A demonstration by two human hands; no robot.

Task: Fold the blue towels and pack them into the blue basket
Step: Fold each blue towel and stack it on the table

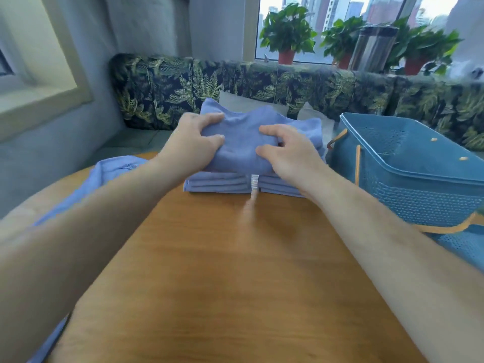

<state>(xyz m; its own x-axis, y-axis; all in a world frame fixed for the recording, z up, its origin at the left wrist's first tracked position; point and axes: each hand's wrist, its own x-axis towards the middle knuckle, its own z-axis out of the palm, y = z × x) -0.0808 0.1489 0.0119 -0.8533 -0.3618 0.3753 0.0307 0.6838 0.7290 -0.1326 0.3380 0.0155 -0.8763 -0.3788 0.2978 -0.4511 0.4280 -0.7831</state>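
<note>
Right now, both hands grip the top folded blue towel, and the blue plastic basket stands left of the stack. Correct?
No: the head view shows the blue plastic basket right of the stack; left hand and right hand grip the top towel.

Open wood on the orange-brown wooden bench (235, 271) runs from the near edge to a stack of folded blue towels (217, 183), where the left hand (193, 142) and right hand (290, 150) grip the top towel (241, 142). A perforated blue plastic basket (419, 184) stands just right of it, mouth unobstructed; a loose blue towel (115, 166) covers the left edge.
</note>
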